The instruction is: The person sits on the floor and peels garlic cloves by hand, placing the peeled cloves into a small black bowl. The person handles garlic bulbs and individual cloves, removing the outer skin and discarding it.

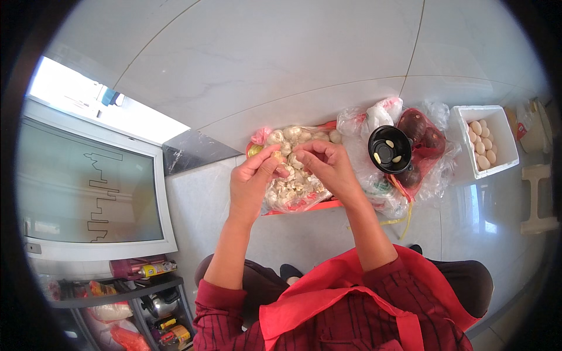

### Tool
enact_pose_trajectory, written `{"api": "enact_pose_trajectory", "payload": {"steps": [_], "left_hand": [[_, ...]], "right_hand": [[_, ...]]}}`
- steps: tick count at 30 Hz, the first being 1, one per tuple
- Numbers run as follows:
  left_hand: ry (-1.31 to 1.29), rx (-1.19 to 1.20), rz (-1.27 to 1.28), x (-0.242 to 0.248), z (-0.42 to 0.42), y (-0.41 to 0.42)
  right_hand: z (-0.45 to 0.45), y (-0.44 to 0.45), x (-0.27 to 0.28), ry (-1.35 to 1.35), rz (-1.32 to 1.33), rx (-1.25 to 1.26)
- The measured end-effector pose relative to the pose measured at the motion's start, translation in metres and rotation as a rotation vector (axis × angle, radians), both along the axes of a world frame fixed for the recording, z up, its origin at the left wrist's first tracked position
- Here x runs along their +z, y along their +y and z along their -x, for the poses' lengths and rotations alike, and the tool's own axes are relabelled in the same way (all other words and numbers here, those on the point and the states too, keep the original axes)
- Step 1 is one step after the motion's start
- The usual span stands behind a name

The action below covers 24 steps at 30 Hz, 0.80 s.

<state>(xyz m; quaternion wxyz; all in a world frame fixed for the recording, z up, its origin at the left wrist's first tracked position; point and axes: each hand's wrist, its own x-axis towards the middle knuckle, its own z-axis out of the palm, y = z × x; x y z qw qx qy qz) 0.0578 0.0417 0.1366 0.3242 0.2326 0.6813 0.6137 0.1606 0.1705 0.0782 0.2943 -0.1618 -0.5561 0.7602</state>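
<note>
My left hand (256, 174) pinches a garlic clove (277, 155) between thumb and fingertips. My right hand (327, 164) is close to its right, fingers bent and thumb near the fingertips; whether something small is between them I cannot tell. Below both hands, garlic bulbs (293, 132) and loose skins lie in a clear plastic bag (303, 202) in a red container (327, 205). To the right, a black plastic bowl (384, 151) holds several peeled garlic cloves (390, 143).
Right of the bowl is a red mesh bag (420, 169) with dark round produce, then a white foam box (507, 145) of eggs (483, 142). Plastic bags (377, 120) surround the bowl. A dark shelf (131, 294) stands at lower left, below a white-framed glass panel (88, 180).
</note>
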Motion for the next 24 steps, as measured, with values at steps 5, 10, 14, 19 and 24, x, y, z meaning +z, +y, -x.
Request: {"api": "enact_pose_trajectory", "payload": {"steps": [5, 10, 14, 19, 24], "left_hand": [[0.315, -0.076, -0.015, -0.005, -0.004, -0.001], [0.392, -0.115, -0.018, -0.003, -0.007, 0.001], [0.356, -0.119, 0.013, 0.001, -0.011, 0.001], [0.360, -0.150, 0.046, 0.004, -0.011, -0.001], [0.150, -0.123, 0.016, 0.005, -0.007, -0.002]], "right_hand": [[-0.006, -0.003, 0.023, 0.032, 0.004, 0.113], [-0.006, -0.002, 0.018, -0.011, -0.018, 0.109], [-0.008, 0.000, 0.017, 0.023, -0.015, 0.134], [-0.012, 0.002, 0.025, -0.034, 0.050, 0.186], [-0.004, -0.005, 0.021, 0.091, 0.213, 0.159]]}}
